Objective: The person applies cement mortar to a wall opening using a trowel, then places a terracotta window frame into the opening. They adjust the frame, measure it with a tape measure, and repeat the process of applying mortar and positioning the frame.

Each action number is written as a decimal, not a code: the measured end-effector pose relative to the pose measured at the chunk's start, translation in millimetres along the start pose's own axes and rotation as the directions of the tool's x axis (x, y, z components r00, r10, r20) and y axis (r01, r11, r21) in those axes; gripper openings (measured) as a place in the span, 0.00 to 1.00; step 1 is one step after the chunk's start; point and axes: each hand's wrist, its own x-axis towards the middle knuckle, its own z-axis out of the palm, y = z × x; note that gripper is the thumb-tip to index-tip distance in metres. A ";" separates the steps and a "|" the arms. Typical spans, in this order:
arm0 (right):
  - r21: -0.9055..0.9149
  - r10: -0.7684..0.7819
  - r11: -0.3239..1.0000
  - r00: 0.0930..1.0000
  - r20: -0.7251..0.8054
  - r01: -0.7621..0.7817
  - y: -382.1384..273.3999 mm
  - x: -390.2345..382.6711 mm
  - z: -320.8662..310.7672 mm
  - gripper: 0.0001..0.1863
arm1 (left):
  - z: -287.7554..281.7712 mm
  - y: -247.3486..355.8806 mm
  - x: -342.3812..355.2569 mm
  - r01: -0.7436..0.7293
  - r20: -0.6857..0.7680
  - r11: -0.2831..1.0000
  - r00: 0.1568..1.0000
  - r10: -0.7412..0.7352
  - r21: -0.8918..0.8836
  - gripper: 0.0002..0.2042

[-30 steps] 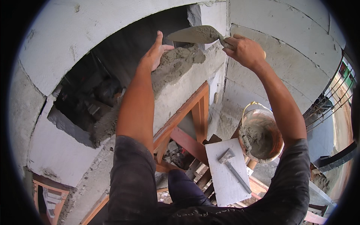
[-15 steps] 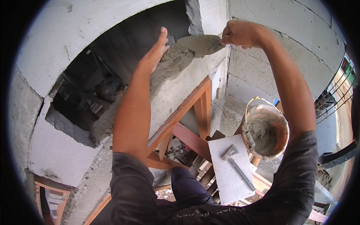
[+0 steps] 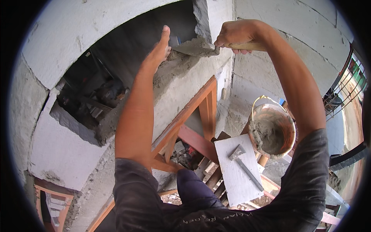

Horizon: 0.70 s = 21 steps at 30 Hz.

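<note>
grey wet mortar coats the flat steel trowel with wooden handle, clamped in the right hand; left hand, fingers straight and together, touches the blade tip. below the fingers, pale concrete block wall; orange mortar bucket beyond.

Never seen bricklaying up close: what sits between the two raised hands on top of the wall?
In the head view, the trowel blade, loaded with grey mortar, spans from the right hand to the left hand.

Steel trowel with wooden handle, mortar-loaded, lies flat atop the mortared wall.
</note>
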 end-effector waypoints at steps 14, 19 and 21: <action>-0.323 0.424 0.865 0.904 0.057 -0.385 175.1 -204.1 120.8 0.19 | 0.2 -6.4 -19.6 -0.040 -0.025 0.942 0.998 0.051 0.333 0.50; -0.455 0.571 0.774 0.796 0.202 -0.440 223.0 -207.0 224.3 0.15 | -0.2 3.2 -24.6 -0.026 -0.074 0.897 0.995 0.066 0.442 0.52; -0.407 0.488 0.832 0.846 0.213 -0.377 218.6 -195.7 257.9 0.14 | -0.9 3.6 -28.8 -0.003 -0.090 0.888 0.995 0.050 0.459 0.52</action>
